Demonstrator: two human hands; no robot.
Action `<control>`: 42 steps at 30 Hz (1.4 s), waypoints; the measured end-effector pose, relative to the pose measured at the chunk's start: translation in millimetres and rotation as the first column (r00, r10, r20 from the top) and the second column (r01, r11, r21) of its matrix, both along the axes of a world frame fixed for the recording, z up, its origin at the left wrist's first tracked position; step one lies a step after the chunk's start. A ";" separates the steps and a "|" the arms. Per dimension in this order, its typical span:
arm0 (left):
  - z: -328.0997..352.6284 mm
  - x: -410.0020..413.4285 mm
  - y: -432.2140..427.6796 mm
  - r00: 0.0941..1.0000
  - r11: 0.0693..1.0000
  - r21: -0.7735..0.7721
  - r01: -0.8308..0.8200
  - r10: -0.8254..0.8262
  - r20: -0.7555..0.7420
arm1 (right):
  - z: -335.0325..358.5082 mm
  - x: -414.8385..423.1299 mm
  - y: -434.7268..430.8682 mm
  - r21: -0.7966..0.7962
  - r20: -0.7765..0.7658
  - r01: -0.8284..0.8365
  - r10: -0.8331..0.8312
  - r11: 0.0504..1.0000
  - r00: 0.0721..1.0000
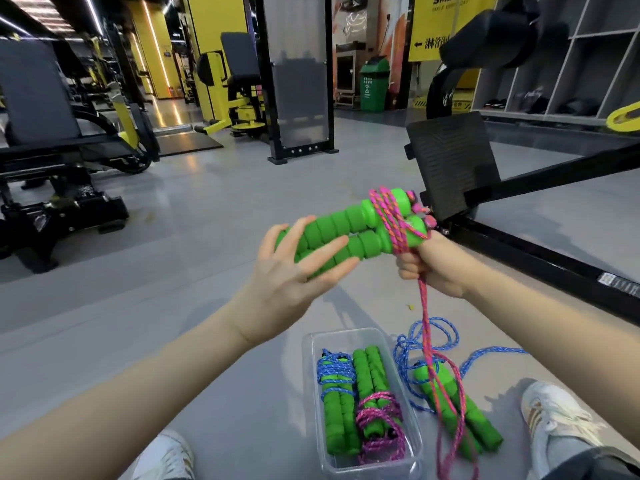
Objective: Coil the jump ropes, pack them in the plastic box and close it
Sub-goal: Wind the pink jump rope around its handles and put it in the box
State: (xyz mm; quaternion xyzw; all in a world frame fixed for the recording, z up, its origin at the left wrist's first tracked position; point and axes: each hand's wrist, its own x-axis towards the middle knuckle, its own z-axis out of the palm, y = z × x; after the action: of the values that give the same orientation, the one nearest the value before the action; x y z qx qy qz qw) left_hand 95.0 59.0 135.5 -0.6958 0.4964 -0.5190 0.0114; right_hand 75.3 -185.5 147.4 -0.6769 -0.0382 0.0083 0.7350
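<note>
Winding is underway on the pink braided rope (425,327): a few turns bind the paired green foam handles (349,233) held above the floor, and the tail hangs loose. The right hand (429,265) pinches the cord; the left hand (298,268) is open-fingered against the handles. Below, the clear plastic box (408,403) holds two coiled ropes. The blue rope (433,344) beside it waits uncoiled. No lid is visible.

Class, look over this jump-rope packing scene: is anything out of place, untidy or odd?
Yes. A blue rope lies loose and tangled on the floor right of the plastic box, its green handles unwrapped, while two bundles in the box are coiled. The pink rope being wound by the right hand trails across it.
</note>
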 end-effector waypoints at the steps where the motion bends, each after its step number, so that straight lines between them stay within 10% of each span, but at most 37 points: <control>1: -0.3 4.8 2.3 1.000 1.000 -0.005 -0.028 0.028 -0.010 | -1.0 0.9 6.5 -0.010 -0.034 -0.001 0.001 1.000 0.999; 15: -17.4 40.9 41.3 0.927 0.927 0.041 -0.374 0.375 -0.028 | 6.7 -14.1 41.5 -0.174 -0.246 -0.193 0.148 0.966 0.958; 24: -16.1 37.1 63.2 0.893 0.837 0.332 -0.435 0.449 0.036 | 45.0 -26.9 36.0 -0.445 -0.267 -0.429 0.341 0.786 0.902; 31: -30.3 20.2 53.9 0.980 0.877 0.437 -0.200 0.186 0.075 | 63.1 -23.5 24.3 -0.760 0.146 -0.039 0.230 0.648 0.962; 42: -20.4 -35.9 -7.8 0.987 0.945 0.284 0.164 -0.159 -0.038 | 43.2 -5.8 -8.1 -0.538 0.262 0.103 0.050 0.837 0.964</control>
State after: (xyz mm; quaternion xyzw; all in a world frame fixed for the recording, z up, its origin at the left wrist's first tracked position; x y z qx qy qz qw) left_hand 59.1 51.2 115.1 -0.6476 0.6215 -0.4358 0.0657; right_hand 69.5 -193.6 190.7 -0.8537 -0.1228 -0.0823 0.4993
